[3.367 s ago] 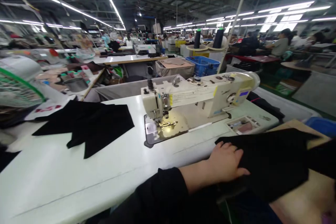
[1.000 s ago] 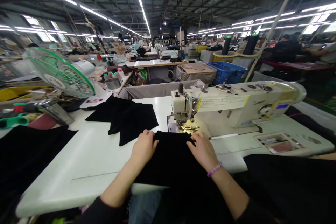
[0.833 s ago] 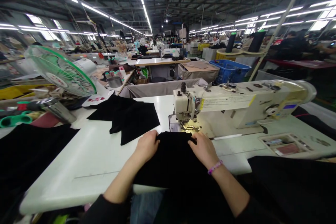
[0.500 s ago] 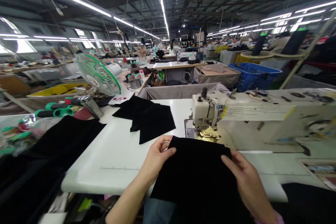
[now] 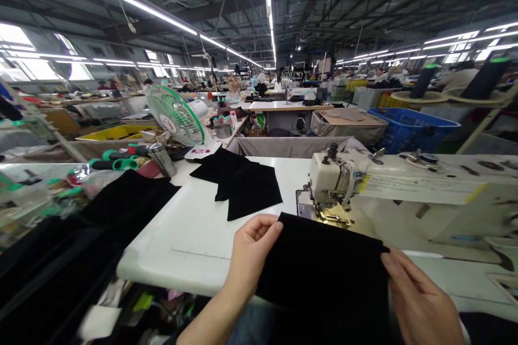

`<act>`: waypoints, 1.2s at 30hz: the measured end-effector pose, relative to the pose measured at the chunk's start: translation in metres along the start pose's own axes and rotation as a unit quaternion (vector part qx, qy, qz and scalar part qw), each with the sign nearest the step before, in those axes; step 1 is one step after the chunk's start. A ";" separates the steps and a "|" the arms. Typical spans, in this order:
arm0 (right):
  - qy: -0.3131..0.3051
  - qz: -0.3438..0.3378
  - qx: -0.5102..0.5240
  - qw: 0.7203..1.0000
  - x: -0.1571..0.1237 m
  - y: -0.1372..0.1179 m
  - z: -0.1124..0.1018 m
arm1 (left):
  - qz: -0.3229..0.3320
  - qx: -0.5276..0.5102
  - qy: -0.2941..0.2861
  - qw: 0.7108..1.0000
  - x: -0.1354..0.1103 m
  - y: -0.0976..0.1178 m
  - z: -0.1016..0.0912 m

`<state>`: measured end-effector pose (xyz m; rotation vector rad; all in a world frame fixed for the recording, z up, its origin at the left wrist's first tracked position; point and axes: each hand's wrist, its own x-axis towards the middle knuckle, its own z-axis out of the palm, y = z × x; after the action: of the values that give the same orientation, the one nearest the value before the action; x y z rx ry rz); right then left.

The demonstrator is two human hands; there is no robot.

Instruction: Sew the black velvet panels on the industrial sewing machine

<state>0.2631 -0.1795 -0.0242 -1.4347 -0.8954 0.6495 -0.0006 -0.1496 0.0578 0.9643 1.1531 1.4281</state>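
Note:
A piece of black fabric (image 5: 324, 275) hangs between my two hands, its top edge stretched just in front of the sewing machine. My left hand (image 5: 253, 242) pinches the upper left corner between thumb and fingers. At the upper right corner, my right hand (image 5: 421, 285) is closed on the same cloth. Behind the fabric stands the sewing machine (image 5: 332, 178), its needle area and brass-coloured plate partly showing above the cloth's edge. More black fabric pieces (image 5: 251, 186) lie overlapping on the white table (image 5: 182, 232), left of the machine head.
Black cloth (image 5: 121, 205) drapes over the table's left side. Beyond it are thread spools (image 5: 117, 159), a metal can (image 5: 162, 159) and a green-rimmed fan (image 5: 178, 113). A blue crate (image 5: 413, 126) stands behind the machine, with large thread cones (image 5: 424, 81) at the right.
The view has turned a little left. My right hand has moved right and down, away from my left, and the fabric's top edge now looks longer and slopes down to the right.

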 end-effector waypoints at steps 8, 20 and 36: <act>0.027 0.061 0.074 0.995 -0.002 -0.017 0.007 | -0.024 -0.045 -0.006 0.999 -0.001 0.005 0.003; 0.050 0.197 0.184 0.962 -0.003 -0.040 0.013 | -0.021 -0.058 0.014 0.998 0.000 0.004 0.003; -0.039 0.063 0.149 0.986 -0.005 -0.048 0.018 | -0.011 -0.047 0.089 0.995 0.015 0.007 -0.002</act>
<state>0.2393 -0.1767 0.0218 -1.2095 -0.7357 0.9010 -0.0065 -0.1353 0.0640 0.7674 1.2102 1.5604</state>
